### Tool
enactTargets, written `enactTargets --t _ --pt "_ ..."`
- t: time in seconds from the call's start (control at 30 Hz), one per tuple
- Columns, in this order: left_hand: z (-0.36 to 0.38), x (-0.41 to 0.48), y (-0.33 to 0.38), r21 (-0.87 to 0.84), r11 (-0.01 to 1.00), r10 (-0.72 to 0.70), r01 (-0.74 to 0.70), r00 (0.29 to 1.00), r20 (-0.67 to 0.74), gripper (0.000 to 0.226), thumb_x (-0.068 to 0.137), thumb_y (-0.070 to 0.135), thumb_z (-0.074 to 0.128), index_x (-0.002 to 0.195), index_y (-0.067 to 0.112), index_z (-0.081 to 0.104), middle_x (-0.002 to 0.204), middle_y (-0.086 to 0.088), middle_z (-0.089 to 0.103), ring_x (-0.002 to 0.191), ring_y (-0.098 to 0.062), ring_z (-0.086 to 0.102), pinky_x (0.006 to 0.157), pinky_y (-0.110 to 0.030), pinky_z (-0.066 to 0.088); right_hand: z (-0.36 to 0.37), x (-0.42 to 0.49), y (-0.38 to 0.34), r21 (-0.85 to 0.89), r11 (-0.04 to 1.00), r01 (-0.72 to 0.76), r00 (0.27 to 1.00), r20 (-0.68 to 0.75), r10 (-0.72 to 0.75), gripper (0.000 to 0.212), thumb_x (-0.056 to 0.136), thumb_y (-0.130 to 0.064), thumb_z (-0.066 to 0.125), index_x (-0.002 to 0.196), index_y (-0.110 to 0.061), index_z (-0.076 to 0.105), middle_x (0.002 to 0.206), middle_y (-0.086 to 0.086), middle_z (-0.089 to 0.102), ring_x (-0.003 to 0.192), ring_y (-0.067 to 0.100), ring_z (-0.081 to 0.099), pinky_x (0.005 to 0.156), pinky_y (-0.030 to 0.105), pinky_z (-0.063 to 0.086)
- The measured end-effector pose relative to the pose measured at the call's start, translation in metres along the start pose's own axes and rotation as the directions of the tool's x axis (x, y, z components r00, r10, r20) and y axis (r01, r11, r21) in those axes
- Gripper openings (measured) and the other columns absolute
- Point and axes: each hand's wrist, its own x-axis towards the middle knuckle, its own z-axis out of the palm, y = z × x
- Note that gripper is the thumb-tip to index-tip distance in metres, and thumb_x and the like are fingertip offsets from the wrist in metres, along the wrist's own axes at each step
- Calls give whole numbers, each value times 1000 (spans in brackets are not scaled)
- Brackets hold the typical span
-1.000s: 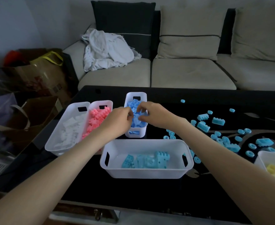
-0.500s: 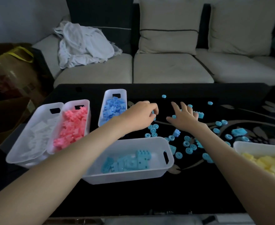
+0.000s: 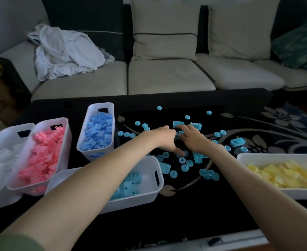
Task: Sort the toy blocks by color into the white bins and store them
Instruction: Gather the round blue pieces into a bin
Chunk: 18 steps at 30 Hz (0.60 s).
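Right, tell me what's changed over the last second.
Both hands came away from the blue-block bin and moved right; left hand and right hand now meet over the loose cyan pieces. Whether either holds one is unclear. That bin and the others stayed put.

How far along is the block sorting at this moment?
Looks done: the white blocks, pink blocks, blue blocks and yellow blocks sit in bins. In hand: left hand and right hand reach among loose cyan pieces; any grip is unclear. Left: many lie scattered on the table; the near bin holds few.
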Motion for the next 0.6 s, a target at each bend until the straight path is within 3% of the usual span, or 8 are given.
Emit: enactTargets --t 0.13,0.27,0.37,0.5,0.6 --pt "6 6 9 -21 999 37 -37 999 0 48 89 51 55 111 9 59 95 -6 57 78 -17 53 61 -27 42 -4 -3 7 70 997 39 999 -3 -39 43 100 -24 37 143 -26 32 145 4 32 133 26 29 109 49 27" --pt "-1 -5 2 -128 991 28 -37 997 -71 26 94 27 53 99 4 64 79 -4 54 66 -16 48 54 -25 35 -1 -4 0 98 990 99 994 35 -103 44 96 -29 46 139 -22 37 140 4 38 129 26 35 107 48 31" --pt "-10 -26 -15 -228 973 1 -38 987 -162 22 95 25 53 92 6 64 81 -6 55 67 -16 49 54 -23 36 4 -3 -11 79 990 116 990 65 -122 45 95 -27 48 137 -20 38 137 6 40 127 27 38 105 46 33" --pt "-9 -51 -42 -285 958 -42 -19 977 -208 17 94 27 55 103 16 64 96 5 60 86 -12 58 66 -21 43 8 -6 -24 13 993 119 991 51 -120 50 96 -30 47 142 -21 33 142 6 37 133 26 32 108 45 30" --pt "-5 -63 -59 -319 948 -72 -16 962 -262 14 94 24 54 102 19 64 102 5 61 90 -10 58 74 -21 44 4 -11 -26 -50 986 157 987 -30 -159 39 91 -36 55 126 -23 45 128 1 44 124 22 37 101 39 32"
